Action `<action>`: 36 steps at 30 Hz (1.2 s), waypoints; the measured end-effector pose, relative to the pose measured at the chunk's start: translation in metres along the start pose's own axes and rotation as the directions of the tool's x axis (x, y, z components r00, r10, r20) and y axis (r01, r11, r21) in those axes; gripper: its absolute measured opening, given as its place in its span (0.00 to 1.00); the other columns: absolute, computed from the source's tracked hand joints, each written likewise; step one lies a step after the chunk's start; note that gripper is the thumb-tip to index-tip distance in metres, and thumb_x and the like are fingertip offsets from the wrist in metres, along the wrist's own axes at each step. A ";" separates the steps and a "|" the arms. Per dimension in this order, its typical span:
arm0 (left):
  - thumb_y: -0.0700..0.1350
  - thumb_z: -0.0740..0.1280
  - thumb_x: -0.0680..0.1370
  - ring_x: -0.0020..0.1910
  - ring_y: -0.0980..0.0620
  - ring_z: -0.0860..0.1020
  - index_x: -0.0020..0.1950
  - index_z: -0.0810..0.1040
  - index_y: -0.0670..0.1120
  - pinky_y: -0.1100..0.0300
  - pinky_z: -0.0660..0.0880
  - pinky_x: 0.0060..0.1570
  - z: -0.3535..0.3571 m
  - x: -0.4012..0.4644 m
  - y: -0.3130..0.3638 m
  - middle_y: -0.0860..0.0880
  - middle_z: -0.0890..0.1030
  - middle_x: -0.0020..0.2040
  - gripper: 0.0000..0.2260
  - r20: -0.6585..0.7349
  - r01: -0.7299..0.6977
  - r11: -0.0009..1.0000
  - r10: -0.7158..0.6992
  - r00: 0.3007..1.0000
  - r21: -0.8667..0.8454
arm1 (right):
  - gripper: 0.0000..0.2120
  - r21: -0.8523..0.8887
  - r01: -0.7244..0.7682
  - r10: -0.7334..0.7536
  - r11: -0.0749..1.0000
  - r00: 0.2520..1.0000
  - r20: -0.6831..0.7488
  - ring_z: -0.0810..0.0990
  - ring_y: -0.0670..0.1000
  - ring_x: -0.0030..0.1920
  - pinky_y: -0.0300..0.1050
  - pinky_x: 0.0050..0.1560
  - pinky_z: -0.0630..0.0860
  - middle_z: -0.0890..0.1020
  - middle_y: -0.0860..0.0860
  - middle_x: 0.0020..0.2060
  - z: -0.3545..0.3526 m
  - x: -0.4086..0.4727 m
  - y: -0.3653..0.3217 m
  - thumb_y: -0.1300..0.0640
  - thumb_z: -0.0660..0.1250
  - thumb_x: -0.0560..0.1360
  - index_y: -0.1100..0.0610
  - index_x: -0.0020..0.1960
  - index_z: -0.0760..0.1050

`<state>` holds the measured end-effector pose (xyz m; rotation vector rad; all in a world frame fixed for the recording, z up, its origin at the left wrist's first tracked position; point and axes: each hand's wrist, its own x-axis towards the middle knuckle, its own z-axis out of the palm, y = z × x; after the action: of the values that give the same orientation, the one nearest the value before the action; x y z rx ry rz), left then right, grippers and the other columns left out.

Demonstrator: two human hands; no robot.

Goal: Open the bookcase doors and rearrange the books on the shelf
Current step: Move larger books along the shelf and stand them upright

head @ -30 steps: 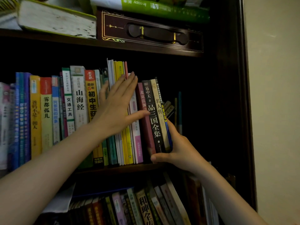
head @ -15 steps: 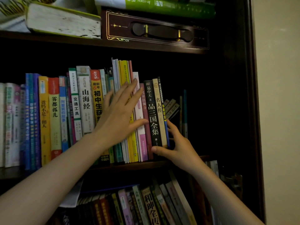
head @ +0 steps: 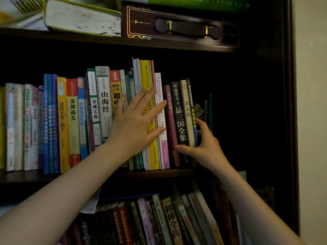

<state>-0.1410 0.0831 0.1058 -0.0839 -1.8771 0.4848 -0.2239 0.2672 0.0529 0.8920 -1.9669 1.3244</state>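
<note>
1. You stand in front of a dark wooden bookcase. A pale wall is just to its right.
2. The middle shelf holds a long row of books that stand upright, spines out. The far right part of this shelf is dark, with only a few thin things at the back.
3. Your left hand is wide, with straight fingers spread flat. It presses on the yellow books and the white and pink book beside them.
4. Your right hand wraps the right end of the row. The thumb lies across the low front of the black book, and the fingers reach behind the blue book at the end.
5. A dark red book stands between your two hands.
6. The top shelf holds a thick book lying flat, a dark box with gold lines, and a green book on top of the box.
7. The bottom shelf holds more books that lean to the left.
</note>
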 end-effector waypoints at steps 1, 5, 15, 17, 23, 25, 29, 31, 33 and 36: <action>0.64 0.50 0.76 0.75 0.47 0.55 0.75 0.60 0.55 0.47 0.43 0.69 -0.001 0.000 0.001 0.47 0.54 0.78 0.29 -0.001 0.004 1.000 -0.004 1.000 0.008 | 0.46 -0.002 0.010 -0.010 1.000 1.000 0.000 0.73 0.37 0.50 0.28 0.49 0.74 0.70 0.34 0.48 0.001 0.000 -0.002 0.52 0.78 0.65 0.48 0.75 0.54; 0.64 0.50 0.76 0.76 0.47 0.55 0.75 0.59 0.56 0.46 0.43 0.69 0.000 -0.001 0.002 0.47 0.54 0.78 0.29 0.002 0.013 0.999 -0.013 1.000 0.039 | 0.52 -0.091 0.070 -0.074 0.993 0.996 -0.042 0.69 0.46 0.65 0.45 0.64 0.71 0.69 0.46 0.65 0.009 -0.001 -0.008 0.45 0.79 0.61 0.49 0.76 0.52; 0.65 0.50 0.76 0.76 0.48 0.55 0.76 0.58 0.56 0.44 0.45 0.69 0.003 -0.003 -0.002 0.48 0.54 0.78 0.29 -0.016 0.001 0.998 0.000 1.000 0.070 | 0.54 -0.249 -0.001 -0.054 0.969 0.975 -0.215 0.62 0.54 0.69 0.50 0.62 0.69 0.62 0.53 0.69 0.024 -0.006 -0.018 0.48 0.76 0.64 0.52 0.77 0.42; 0.65 0.50 0.76 0.76 0.48 0.54 0.76 0.57 0.56 0.45 0.44 0.69 0.004 -0.003 -0.003 0.48 0.53 0.78 0.29 -0.017 0.000 0.998 0.001 1.000 0.068 | 0.54 -0.243 -0.009 -0.049 0.970 0.972 -0.231 0.63 0.55 0.69 0.51 0.61 0.70 0.62 0.54 0.70 0.026 -0.009 -0.017 0.46 0.76 0.65 0.51 0.77 0.43; 0.64 0.50 0.77 0.76 0.48 0.54 0.76 0.57 0.56 0.45 0.44 0.69 0.006 -0.003 -0.001 0.48 0.53 0.78 0.29 -0.028 -0.006 1.000 0.007 1.000 0.030 | 0.48 -0.131 0.002 -0.036 0.991 0.966 -0.257 0.71 0.50 0.65 0.43 0.58 0.71 0.70 0.51 0.66 0.022 -0.012 -0.008 0.47 0.77 0.64 0.54 0.75 0.54; 0.64 0.50 0.77 0.76 0.48 0.53 0.76 0.57 0.56 0.46 0.44 0.69 0.007 -0.003 -0.002 0.48 0.52 0.78 0.29 -0.021 -0.003 1.000 0.003 1.000 0.018 | 0.45 -0.121 0.014 -0.047 0.993 0.961 -0.273 0.73 0.50 0.63 0.42 0.57 0.73 0.72 0.51 0.64 0.021 -0.012 -0.008 0.49 0.78 0.64 0.54 0.73 0.56; 0.65 0.50 0.76 0.76 0.48 0.52 0.76 0.56 0.57 0.46 0.43 0.69 0.006 -0.003 -0.004 0.49 0.51 0.78 0.29 -0.015 -0.007 1.000 0.007 1.000 -0.004 | 0.44 -0.160 0.029 -0.077 0.987 0.950 -0.302 0.76 0.51 0.60 0.38 0.51 0.72 0.74 0.51 0.63 0.019 -0.015 -0.014 0.50 0.77 0.64 0.55 0.72 0.57; 0.65 0.49 0.77 0.76 0.49 0.51 0.76 0.55 0.57 0.46 0.43 0.69 0.008 -0.003 -0.004 0.49 0.51 0.78 0.29 -0.015 -0.004 1.000 0.004 1.000 -0.006 | 0.47 -0.257 0.028 -0.116 0.966 0.934 -0.338 0.76 0.53 0.60 0.43 0.52 0.74 0.74 0.52 0.64 0.019 -0.022 -0.020 0.46 0.76 0.64 0.54 0.74 0.53; 0.65 0.50 0.77 0.76 0.49 0.50 0.76 0.55 0.57 0.46 0.44 0.69 0.009 -0.004 -0.004 0.49 0.51 0.78 0.29 -0.019 -0.003 1.000 0.003 1.000 -0.016 | 0.51 -0.335 0.007 -0.130 0.942 0.929 -0.347 0.75 0.55 0.62 0.49 0.53 0.75 0.71 0.52 0.67 0.019 -0.028 -0.025 0.43 0.74 0.65 0.51 0.77 0.47; 0.64 0.50 0.77 0.76 0.49 0.50 0.76 0.55 0.57 0.45 0.45 0.69 0.011 -0.004 -0.002 0.49 0.51 0.78 0.28 -0.015 -0.003 0.999 0.002 1.000 -0.052 | 0.55 -0.362 -0.025 -0.090 0.932 0.950 -0.298 0.74 0.58 0.63 0.53 0.55 0.75 0.70 0.53 0.69 0.016 -0.028 -0.024 0.39 0.74 0.64 0.49 0.77 0.41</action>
<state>-0.1492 0.0766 0.1003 -0.1242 -1.8748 0.4363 -0.1898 0.2506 0.0389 0.5007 -1.8516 0.9661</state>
